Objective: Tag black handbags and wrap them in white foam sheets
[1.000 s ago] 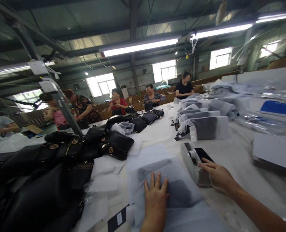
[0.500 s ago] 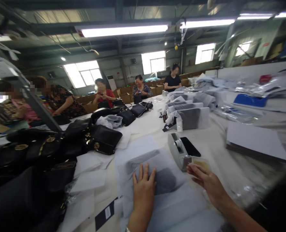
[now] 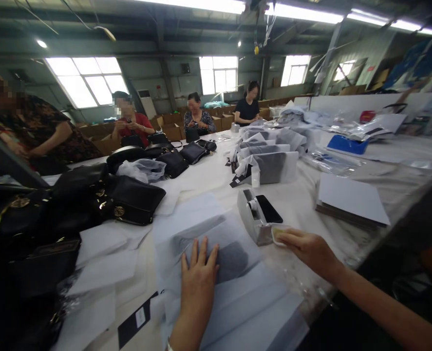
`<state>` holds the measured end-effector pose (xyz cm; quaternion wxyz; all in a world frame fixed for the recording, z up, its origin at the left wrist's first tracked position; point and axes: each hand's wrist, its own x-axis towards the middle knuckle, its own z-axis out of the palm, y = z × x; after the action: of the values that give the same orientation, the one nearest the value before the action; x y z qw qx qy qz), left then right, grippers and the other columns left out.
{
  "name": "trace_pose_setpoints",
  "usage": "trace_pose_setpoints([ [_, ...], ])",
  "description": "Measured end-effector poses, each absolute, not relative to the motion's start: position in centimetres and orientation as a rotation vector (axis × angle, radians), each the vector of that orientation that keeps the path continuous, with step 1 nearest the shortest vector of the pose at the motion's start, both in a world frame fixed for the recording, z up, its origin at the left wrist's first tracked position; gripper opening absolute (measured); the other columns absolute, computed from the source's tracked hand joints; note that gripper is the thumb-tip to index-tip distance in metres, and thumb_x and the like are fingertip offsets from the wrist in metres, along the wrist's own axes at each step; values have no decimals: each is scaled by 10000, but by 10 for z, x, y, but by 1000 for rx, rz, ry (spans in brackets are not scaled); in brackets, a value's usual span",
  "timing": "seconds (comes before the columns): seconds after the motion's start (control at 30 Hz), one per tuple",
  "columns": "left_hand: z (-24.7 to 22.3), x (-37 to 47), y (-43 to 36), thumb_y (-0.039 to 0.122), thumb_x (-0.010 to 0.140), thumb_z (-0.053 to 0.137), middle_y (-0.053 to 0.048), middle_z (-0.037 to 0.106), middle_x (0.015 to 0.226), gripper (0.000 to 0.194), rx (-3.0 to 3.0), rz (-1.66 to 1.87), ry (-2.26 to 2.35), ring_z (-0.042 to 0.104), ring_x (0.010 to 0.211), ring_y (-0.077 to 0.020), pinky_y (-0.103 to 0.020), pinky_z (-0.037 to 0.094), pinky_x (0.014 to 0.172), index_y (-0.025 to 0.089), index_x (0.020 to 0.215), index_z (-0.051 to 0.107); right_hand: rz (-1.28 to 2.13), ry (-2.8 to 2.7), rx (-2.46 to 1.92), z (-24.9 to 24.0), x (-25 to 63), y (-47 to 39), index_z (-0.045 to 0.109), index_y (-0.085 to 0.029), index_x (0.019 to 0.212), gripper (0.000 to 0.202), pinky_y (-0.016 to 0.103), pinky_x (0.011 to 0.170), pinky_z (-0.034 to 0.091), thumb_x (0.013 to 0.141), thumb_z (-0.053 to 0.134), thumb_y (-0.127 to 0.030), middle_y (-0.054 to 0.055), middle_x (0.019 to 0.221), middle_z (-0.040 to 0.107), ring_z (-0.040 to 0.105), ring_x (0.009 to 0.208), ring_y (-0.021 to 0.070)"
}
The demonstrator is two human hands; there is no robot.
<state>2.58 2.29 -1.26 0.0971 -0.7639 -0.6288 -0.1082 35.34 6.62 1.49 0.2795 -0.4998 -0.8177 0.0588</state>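
My left hand (image 3: 199, 280) lies flat with fingers spread on thin white tissue paper (image 3: 252, 304). A dark bag (image 3: 232, 261) shows through the paper under and beside that hand. A black tag with a white label (image 3: 139, 318) sticks out at the lower left. My right hand (image 3: 307, 247) is closed, its fingers together and its tips at a small dish with a yellowish pad (image 3: 277, 235). What the fingertips may hold is hidden. The dish touches or nearly touches the front of a grey tape dispenser (image 3: 254, 222). A black phone (image 3: 269, 209) lies beside the dispenser.
Black handbags (image 3: 135, 197) are piled at the left, with loose white sheets (image 3: 108, 270) near them. Tissue-wrapped bags (image 3: 270, 165) stand in a row beyond the dispenser. A stack of white boards (image 3: 350, 197) lies at the right. Several co-workers stand or sit across the table.
My right hand has shifted from beside the dispenser's front end onto the small dish. The left hand stays on the tissue paper. The camera view has turned right and tilted down.
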Motion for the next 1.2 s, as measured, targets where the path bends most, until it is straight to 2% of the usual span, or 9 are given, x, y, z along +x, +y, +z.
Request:
trace_pose_setpoints([
  [0.13, -14, 25, 23, 174, 913, 532, -36, 394, 1524, 469, -2258, -340, -1870, 362, 1395, -332, -634, 378, 1040, 356, 1345, 533, 1, -2647, -908, 62, 333, 96, 715, -262, 1020, 281, 256, 695, 461, 975, 439, -236, 35, 917, 729, 659, 778, 156],
  [0.23, -15, 25, 23, 177, 908, 545, -34, 407, 1519, 472, -2250, -359, -1862, 372, 1390, -329, -627, 395, 1032, 363, 1341, 532, 116, -2785, -669, 83, 294, 125, 706, -227, 983, 242, 239, 678, 430, 970, 471, -281, 42, 862, 709, 640, 747, 140],
  [0.4, -20, 26, 25, 175, 896, 562, -40, 436, 1502, 483, -2217, -390, -1833, 394, 1374, -339, -645, 422, 1000, 368, 1337, 531, 323, -2919, -460, 76, 225, 178, 688, -214, 748, 224, 220, 567, 359, 883, 603, -372, -9, 698, 661, 589, 618, 111],
  [0.53, -22, 25, 27, 174, 889, 574, -46, 458, 1486, 491, -2198, -399, -1805, 429, 1348, -344, -644, 449, 976, 369, 1337, 529, 244, -3076, -431, 70, 188, 208, 702, -230, 728, 205, 235, 531, 294, 829, 662, -404, -16, 700, 685, 594, 619, 124],
  [0.77, -18, 25, 25, 186, 875, 610, -35, 467, 1480, 497, -2204, -385, -1829, 439, 1344, -336, -635, 462, 976, 376, 1328, 534, -44, -3146, -839, 72, 173, 234, 709, -238, 932, 496, 266, 572, 338, 686, 701, -669, 55, 750, 729, 670, 738, 242],
  [0.83, -18, 25, 24, 194, 880, 609, -24, 461, 1485, 494, -2205, -383, -1847, 429, 1353, -329, -633, 455, 986, 388, 1327, 532, -49, -3010, -1119, 69, 183, 243, 707, -235, 927, 469, 279, 604, 376, 686, 720, -637, 65, 781, 736, 680, 778, 262],
  [1.0, -20, 26, 25, 263, 891, 618, -10, 422, 1509, 479, -2224, -404, -1896, 393, 1381, -314, -630, 416, 1026, 409, 1337, 518, -149, -2632, -1528, 65, 242, 230, 678, -221, 1044, 266, 307, 705, 451, 928, 508, -390, 94, 1011, 730, 681, 901, 246],
  [1.07, -21, 26, 25, 297, 886, 630, -6, 424, 1507, 473, -2225, -428, -1914, 390, 1383, -310, -632, 403, 1035, 415, 1331, 522, -127, -2460, -1599, 60, 273, 210, 674, -233, 1077, 302, 319, 794, 478, 941, 469, -409, 79, 1117, 705, 663, 990, 238],
  [1.2, -20, 26, 25, 344, 876, 644, -7, 451, 1488, 449, -2240, -468, -1934, 401, 1376, -314, -631, 404, 1032, 414, 1309, 549, 129, -2107, -1663, 34, 317, 167, 755, -242, 873, 361, 389, 1024, 417, 883, 508, -504, 80, 1247, 655, 582, 1179, 269],
])
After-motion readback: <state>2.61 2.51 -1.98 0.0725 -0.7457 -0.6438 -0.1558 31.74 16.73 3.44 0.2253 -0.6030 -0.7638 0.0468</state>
